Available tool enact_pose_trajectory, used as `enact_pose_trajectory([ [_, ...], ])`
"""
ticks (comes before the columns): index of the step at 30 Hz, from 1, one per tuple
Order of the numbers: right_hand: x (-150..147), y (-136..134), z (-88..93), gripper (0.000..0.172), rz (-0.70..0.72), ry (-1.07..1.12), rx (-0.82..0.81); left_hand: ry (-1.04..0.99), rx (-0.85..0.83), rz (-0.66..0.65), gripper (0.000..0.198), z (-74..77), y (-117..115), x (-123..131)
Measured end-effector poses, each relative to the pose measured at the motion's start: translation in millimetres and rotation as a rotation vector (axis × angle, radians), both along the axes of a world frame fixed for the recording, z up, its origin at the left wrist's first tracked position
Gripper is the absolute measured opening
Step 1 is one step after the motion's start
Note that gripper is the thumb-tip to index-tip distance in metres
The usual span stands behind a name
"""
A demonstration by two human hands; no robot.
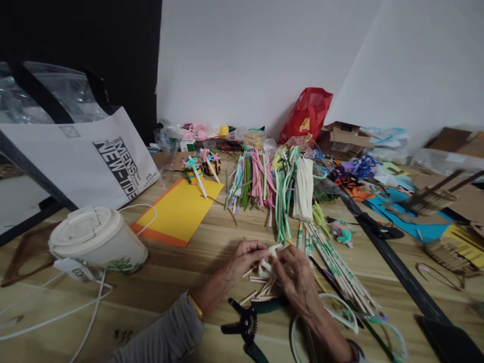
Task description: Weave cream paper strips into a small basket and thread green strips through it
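Left hand [245,258] | right hand [297,272] | both pinching white crumpled strip [267,264] | over craft sticks [260,291]

There were two hands, one left hand [245,257] and one right hand [297,277], with one white bundle [266,264] between them, plus one paper cup [98,239], one pair of pliers [245,322], one red bag [306,115] and one yellow sheet [177,212].
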State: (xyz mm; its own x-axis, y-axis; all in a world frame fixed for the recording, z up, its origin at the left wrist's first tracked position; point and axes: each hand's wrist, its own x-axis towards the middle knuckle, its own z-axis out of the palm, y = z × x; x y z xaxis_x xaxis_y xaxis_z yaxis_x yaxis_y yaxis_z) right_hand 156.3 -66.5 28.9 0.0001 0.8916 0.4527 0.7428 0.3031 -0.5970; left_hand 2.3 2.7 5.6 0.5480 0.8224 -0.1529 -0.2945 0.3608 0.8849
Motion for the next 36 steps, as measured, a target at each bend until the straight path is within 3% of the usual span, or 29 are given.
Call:
enact_pose_trajectory([
  [3, -2.7, -1.0, 2.9, 0.023, -0.002, 0.029, 0.007, -0.015, -0.011, -0.069, 0.031, -3.1, 2.3, -0.4],
  [8, -0.6, -1.3, 3.7, 0.018, -0.021, 0.278, 0.001, -0.183, -0.153, -0.021, 0.027, 3.4, 5.5, -2.3],
  [12, 7.0, 2.4, -3.6, 0.033, -0.121, 0.537, -0.046, -0.319, -0.262, -0.010, 0.024, 15.7, 9.5, -5.1],
  [17, 6.2, 6.9, -7.9, 0.045, -0.044, 0.871, -0.225, -0.385, -0.332, -0.002, 0.023, 13.5, 14.3, -8.4],
  [22, -1.2, 9.2, -5.9, 0.044, 0.058, 1.092, -0.390, -0.379, -0.302, -0.022, 0.025, 4.6, 16.3, -10.2],
  [28, 4.0, 13.7, -13.9, 0.037, 0.072, 1.252, -0.499, -0.375, -0.268, -0.139, 0.035, 7.5, 15.6, -9.8],
  [36, 7.7, 15.5, -19.8, 0.031, 0.111, 1.382, -0.526, -0.351, -0.231, -0.118, 0.035, 1.7, 15.6, -10.2],
])
